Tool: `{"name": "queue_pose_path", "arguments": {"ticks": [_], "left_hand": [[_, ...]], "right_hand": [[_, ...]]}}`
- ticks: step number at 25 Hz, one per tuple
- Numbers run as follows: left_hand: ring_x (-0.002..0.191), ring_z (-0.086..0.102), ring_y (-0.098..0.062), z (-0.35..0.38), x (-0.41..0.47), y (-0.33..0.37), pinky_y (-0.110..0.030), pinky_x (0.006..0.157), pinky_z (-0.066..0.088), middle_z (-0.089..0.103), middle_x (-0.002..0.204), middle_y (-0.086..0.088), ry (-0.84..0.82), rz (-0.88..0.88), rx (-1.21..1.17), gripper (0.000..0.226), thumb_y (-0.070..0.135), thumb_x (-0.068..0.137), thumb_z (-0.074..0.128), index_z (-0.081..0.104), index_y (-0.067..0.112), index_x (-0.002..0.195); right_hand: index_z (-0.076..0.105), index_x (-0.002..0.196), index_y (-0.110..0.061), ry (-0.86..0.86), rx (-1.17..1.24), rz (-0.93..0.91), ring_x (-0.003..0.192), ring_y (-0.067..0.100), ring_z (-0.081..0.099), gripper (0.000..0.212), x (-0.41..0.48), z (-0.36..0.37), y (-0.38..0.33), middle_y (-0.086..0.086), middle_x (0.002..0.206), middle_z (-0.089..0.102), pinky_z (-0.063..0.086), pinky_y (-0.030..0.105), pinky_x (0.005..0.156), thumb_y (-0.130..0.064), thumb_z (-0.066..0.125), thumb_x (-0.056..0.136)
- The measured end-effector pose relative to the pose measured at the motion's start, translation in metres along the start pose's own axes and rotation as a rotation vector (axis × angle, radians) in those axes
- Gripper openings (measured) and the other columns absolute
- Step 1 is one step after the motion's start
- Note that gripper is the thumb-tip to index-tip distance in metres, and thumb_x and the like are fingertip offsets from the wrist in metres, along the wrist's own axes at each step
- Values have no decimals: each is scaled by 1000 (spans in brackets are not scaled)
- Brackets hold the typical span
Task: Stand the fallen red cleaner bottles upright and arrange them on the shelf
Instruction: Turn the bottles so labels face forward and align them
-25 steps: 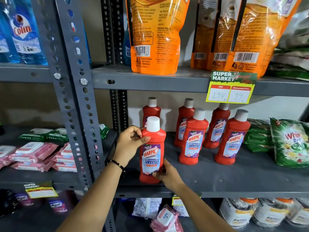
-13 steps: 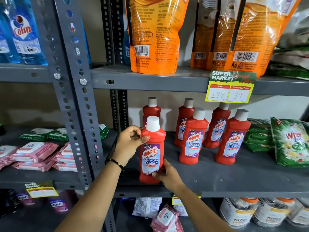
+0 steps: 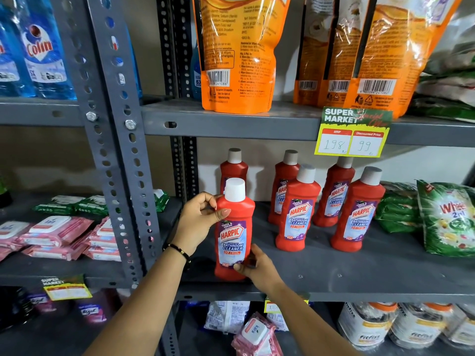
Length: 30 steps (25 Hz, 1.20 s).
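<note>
From the head view, a red cleaner bottle (image 3: 233, 232) with a white cap and a Harpic label is being held upright at the front edge of the grey metal shelf (image 3: 334, 268), its base resting on or just above the shelf surface; which of the two cannot be told. The bottle's shoulder is being grasped by the left hand (image 3: 199, 222), the thumb laid across the front just under the cap and the fingers wrapped behind, so that grip is clenched on the bottle. A dark bracelet (image 3: 180, 250) is being worn on the left wrist. The lower right side of the same bottle is being steadied by the right hand (image 3: 259, 269), whose fingertips (image 3: 237, 267) are being pressed against the label's bottom corner; this grip is likewise closed on the bottle.

Five more red bottles are being displayed upright further back and to the right: one (image 3: 234, 165) directly behind the held bottle, two in the back row (image 3: 284, 186) (image 3: 336, 191), and two in front of those (image 3: 299, 209) (image 3: 358, 211). All are standing apart from the held bottle.

Green detergent packs (image 3: 447, 217) are being kept at the right end of the same shelf. Orange refill pouches (image 3: 239, 52) are being stored on the shelf above, where a yellow price tag (image 3: 352, 134) is hanging from the edge.
</note>
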<state>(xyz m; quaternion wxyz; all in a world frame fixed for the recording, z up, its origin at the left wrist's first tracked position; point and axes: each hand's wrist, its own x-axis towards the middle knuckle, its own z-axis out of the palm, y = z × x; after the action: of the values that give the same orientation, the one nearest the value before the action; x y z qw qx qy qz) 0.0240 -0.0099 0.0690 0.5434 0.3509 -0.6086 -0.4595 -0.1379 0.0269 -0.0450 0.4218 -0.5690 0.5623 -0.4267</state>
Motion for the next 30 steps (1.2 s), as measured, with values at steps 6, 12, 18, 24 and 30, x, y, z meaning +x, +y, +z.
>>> {"name": "queue_pose_path", "arguments": {"ticks": [6,12,18,24,30], "left_hand": [[74,60,-7,2,-3,-1,-9,55,50,64,79,2,30,13,14,27,2,72,69,45,14,68],[79,66,1,3,-6,4,-11,65,55,64,97,7,16,-6,-53,43,-3,74,66,51,15,110],[77,64,9,3,-5,4,-11,67,55,64,94,11,4,-5,24,41,2,73,68,57,12,111],[92,65,-3,1,-14,6,-11,71,54,71,91,18,10,-5,5,55,40,58,79,59,24,107],[83,59,-12,34,-51,29,-23,79,48,66,91,-3,558,657,628,21,26,79,65,63,12,95]], "right_hand": [[51,110,-23,-11,79,14,109,18,59,42,0,0,3,2,114,65,49,31,95,-17,73,75],[52,111,-22,-19,119,30,111,19,59,43,0,0,6,5,118,64,50,32,95,-18,74,74],[54,115,-18,-8,107,17,111,20,60,47,2,-1,9,5,118,66,49,35,97,-19,75,74],[53,113,-19,-57,60,-10,106,15,61,44,1,-6,7,2,115,65,51,21,88,-19,74,75],[63,92,-8,264,391,-113,76,11,62,21,-12,-85,-2,-2,80,69,53,11,61,7,64,77]]}}
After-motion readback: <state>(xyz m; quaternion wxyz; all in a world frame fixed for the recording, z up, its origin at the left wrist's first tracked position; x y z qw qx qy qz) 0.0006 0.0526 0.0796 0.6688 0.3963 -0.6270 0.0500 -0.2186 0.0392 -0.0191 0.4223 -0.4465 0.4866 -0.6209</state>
